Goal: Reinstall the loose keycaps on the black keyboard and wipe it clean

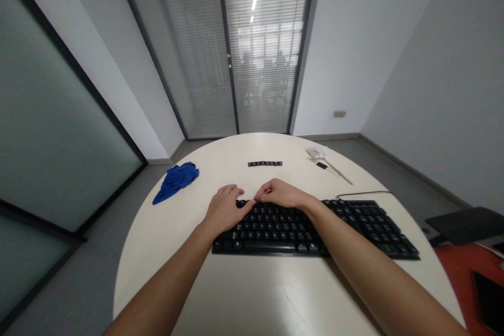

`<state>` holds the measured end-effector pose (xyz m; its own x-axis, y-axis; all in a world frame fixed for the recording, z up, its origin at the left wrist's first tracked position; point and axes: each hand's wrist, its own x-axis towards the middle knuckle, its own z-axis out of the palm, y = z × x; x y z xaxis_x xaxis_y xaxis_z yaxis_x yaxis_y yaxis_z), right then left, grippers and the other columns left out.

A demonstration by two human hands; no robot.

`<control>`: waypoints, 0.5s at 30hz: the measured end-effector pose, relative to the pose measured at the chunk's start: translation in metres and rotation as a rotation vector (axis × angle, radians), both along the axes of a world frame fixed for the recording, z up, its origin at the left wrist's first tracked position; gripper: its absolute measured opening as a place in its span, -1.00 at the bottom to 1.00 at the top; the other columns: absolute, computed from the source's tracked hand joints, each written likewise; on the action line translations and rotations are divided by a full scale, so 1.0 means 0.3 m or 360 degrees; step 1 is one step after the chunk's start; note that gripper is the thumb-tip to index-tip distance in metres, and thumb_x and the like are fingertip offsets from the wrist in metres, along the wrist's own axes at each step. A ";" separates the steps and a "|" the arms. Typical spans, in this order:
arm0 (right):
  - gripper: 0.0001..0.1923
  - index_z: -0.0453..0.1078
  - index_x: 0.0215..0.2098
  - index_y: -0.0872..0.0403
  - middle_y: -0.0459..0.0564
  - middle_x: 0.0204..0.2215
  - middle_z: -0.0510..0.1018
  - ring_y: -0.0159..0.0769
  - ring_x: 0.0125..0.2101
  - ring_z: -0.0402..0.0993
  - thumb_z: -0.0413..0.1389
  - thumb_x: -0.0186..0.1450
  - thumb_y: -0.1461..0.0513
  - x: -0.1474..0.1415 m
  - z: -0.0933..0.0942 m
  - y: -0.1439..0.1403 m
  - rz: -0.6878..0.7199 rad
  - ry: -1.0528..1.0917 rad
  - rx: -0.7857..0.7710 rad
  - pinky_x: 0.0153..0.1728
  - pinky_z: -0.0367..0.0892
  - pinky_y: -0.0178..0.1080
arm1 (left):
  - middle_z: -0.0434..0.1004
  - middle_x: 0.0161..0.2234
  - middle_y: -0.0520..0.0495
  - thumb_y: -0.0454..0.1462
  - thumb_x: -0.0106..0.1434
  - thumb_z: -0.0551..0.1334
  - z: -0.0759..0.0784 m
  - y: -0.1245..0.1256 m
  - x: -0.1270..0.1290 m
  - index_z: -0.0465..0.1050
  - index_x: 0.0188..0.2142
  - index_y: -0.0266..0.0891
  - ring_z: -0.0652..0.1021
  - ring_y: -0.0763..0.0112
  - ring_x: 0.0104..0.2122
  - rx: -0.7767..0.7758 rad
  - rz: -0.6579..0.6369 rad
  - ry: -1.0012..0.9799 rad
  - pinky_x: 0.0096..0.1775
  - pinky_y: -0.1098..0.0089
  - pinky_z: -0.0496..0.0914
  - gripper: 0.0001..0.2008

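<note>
Keyboard (315, 231) under both hands: black, keys bearing pale legends. Row of loose keycaps (265, 164) beyond the hands: black. Counter (252, 283): plain off-white, no pattern. Cloth (176, 180) to the left of the left hand (226, 209): solid bright blue. Cable (364, 193) to the right of the right hand (281, 194): dark. Floor: grey.

Keyboard (315, 228): black plastic, matt case, keys with a slight sheen. Row of loose keycaps (265, 164): same black plastic. Round table (252, 289): smooth off-white top, semi-gloss, reflects ceiling light. Blue cloth (176, 180): soft, matt, crumpled. Thin stick (339, 172) looks like pale wood. Clear wrapper (316, 153): glossy plastic film.
</note>
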<state>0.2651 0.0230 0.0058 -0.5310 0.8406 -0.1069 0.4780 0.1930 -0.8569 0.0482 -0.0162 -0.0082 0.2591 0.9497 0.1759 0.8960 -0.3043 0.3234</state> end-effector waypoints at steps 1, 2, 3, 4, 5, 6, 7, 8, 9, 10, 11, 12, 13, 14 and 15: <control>-0.74 0.63 -0.33 0.16 -0.09 -0.47 0.62 -0.34 -0.44 0.41 0.15 0.12 0.19 -0.002 -0.001 0.000 -0.0026 -0.0013 -0.0015 -0.36 0.26 -0.33 | 0.43 0.15 -0.23 0.07 0.31 0.18 0.001 0.000 0.001 0.51 0.03 -0.19 0.39 0.05 0.18 -0.0018 0.0009 -0.0007 0.20 0.12 0.26 -0.52; -0.74 0.62 -0.35 0.16 -0.10 -0.51 0.60 -0.36 -0.47 0.39 0.15 0.11 0.19 -0.003 -0.002 -0.001 -0.0054 -0.0023 -0.0026 -0.40 0.23 -0.33 | 0.42 0.16 -0.23 0.07 0.31 0.18 0.002 0.000 0.001 0.52 0.02 -0.18 0.38 0.06 0.19 -0.0037 0.0017 -0.0016 0.20 0.12 0.26 -0.53; -0.75 0.62 -0.37 0.16 -0.11 -0.54 0.57 -0.38 -0.49 0.36 0.15 0.09 0.19 -0.005 -0.002 -0.002 -0.0078 -0.0027 -0.0034 -0.43 0.20 -0.34 | 0.41 0.17 -0.22 0.07 0.30 0.18 0.003 0.001 0.002 0.53 0.02 -0.16 0.37 0.06 0.20 -0.0057 0.0024 -0.0026 0.21 0.11 0.25 -0.53; -0.76 0.61 -0.39 0.17 -0.12 -0.56 0.55 -0.39 -0.51 0.33 0.15 0.08 0.20 -0.007 -0.002 -0.003 -0.0095 -0.0024 -0.0041 -0.45 0.18 -0.34 | 0.41 0.17 -0.21 0.07 0.30 0.18 0.005 0.000 0.002 0.54 0.01 -0.13 0.36 0.06 0.21 -0.0078 0.0029 -0.0036 0.21 0.10 0.25 -0.54; -0.77 0.61 -0.40 0.17 -0.13 -0.57 0.54 -0.40 -0.52 0.31 0.15 0.07 0.20 -0.008 -0.003 -0.004 -0.0105 -0.0016 -0.0046 -0.46 0.16 -0.34 | 0.41 0.18 -0.19 0.08 0.30 0.18 0.007 0.000 0.002 0.55 0.00 -0.11 0.36 0.06 0.21 -0.0098 0.0030 -0.0045 0.22 0.10 0.24 -0.55; -0.77 0.60 -0.41 0.17 -0.14 -0.58 0.53 -0.41 -0.53 0.30 0.15 0.06 0.21 -0.009 -0.003 -0.004 -0.0107 -0.0006 -0.0053 -0.47 0.15 -0.35 | 0.41 0.18 -0.18 0.08 0.29 0.19 0.009 0.000 0.002 0.56 0.00 -0.09 0.36 0.06 0.22 -0.0114 0.0029 -0.0052 0.22 0.09 0.23 -0.56; -0.77 0.60 -0.41 0.17 -0.14 -0.59 0.52 -0.42 -0.53 0.28 0.15 0.06 0.21 -0.009 -0.004 -0.005 -0.0106 0.0001 -0.0061 -0.47 0.14 -0.35 | 0.41 0.18 -0.18 0.08 0.29 0.20 0.011 -0.001 0.002 0.57 0.00 -0.07 0.36 0.05 0.22 -0.0127 0.0026 -0.0056 0.22 0.09 0.23 -0.56; -0.77 0.60 -0.42 0.17 -0.14 -0.59 0.51 -0.42 -0.54 0.27 0.15 0.05 0.21 -0.010 -0.004 -0.005 -0.0106 0.0006 -0.0067 -0.48 0.13 -0.35 | 0.41 0.18 -0.18 0.09 0.28 0.20 0.013 -0.001 0.002 0.57 -0.01 -0.06 0.36 0.05 0.22 -0.0136 0.0020 -0.0058 0.22 0.09 0.23 -0.56; -0.77 0.60 -0.42 0.17 -0.15 -0.60 0.50 -0.42 -0.55 0.26 0.15 0.05 0.21 -0.010 -0.005 -0.005 -0.0113 0.0005 -0.0073 -0.49 0.13 -0.34 | 0.41 0.18 -0.18 0.09 0.28 0.20 0.015 -0.002 0.002 0.58 -0.01 -0.06 0.36 0.04 0.22 -0.0140 0.0014 -0.0058 0.22 0.08 0.23 -0.56; -0.76 0.60 -0.42 0.17 -0.15 -0.61 0.49 -0.43 -0.56 0.25 0.15 0.05 0.21 -0.011 -0.006 -0.005 -0.0127 0.0000 -0.0076 -0.50 0.12 -0.34 | 0.40 0.18 -0.19 0.09 0.29 0.19 0.017 -0.002 0.001 0.58 0.00 -0.06 0.36 0.04 0.22 -0.0141 0.0008 -0.0056 0.22 0.07 0.22 -0.55; -0.76 0.60 -0.41 0.17 -0.15 -0.62 0.48 -0.43 -0.56 0.24 0.15 0.05 0.20 -0.013 -0.008 -0.005 -0.0139 -0.0009 -0.0077 -0.50 0.11 -0.34 | 0.40 0.19 -0.20 0.09 0.29 0.19 0.017 -0.003 0.001 0.58 0.00 -0.06 0.35 0.04 0.22 -0.0139 0.0006 -0.0052 0.22 0.07 0.22 -0.55; -0.76 0.60 -0.41 0.17 -0.15 -0.62 0.48 -0.43 -0.57 0.23 0.15 0.04 0.20 -0.014 -0.009 -0.006 -0.0150 -0.0020 -0.0075 -0.51 0.10 -0.34 | 0.40 0.19 -0.21 0.09 0.29 0.19 0.018 -0.003 0.001 0.58 0.00 -0.05 0.35 0.03 0.22 -0.0136 0.0005 -0.0046 0.22 0.06 0.22 -0.56; -0.76 0.60 -0.41 0.17 -0.15 -0.62 0.48 -0.43 -0.57 0.23 0.16 0.03 0.20 -0.017 -0.010 -0.007 -0.0162 -0.0033 -0.0068 -0.51 0.10 -0.34 | 0.40 0.19 -0.21 0.08 0.29 0.19 0.017 -0.003 0.001 0.58 0.01 -0.05 0.35 0.03 0.22 -0.0133 0.0007 -0.0039 0.22 0.06 0.22 -0.56; -0.76 0.60 -0.41 0.17 -0.15 -0.62 0.48 -0.43 -0.57 0.23 0.16 0.03 0.21 -0.020 -0.012 -0.008 -0.0174 -0.0046 -0.0059 -0.51 0.11 -0.34 | 0.40 0.19 -0.21 0.08 0.28 0.20 0.017 -0.003 0.002 0.58 0.01 -0.05 0.36 0.04 0.22 -0.0128 0.0012 -0.0030 0.22 0.07 0.23 -0.56; -0.77 0.60 -0.41 0.17 -0.15 -0.62 0.49 -0.43 -0.56 0.24 0.17 0.02 0.21 -0.022 -0.013 -0.009 -0.0183 -0.0056 -0.0051 -0.51 0.11 -0.35 | 0.39 0.19 -0.21 0.07 0.28 0.21 0.016 -0.004 0.002 0.58 0.01 -0.04 0.36 0.04 0.22 -0.0124 0.0019 -0.0022 0.21 0.07 0.23 -0.56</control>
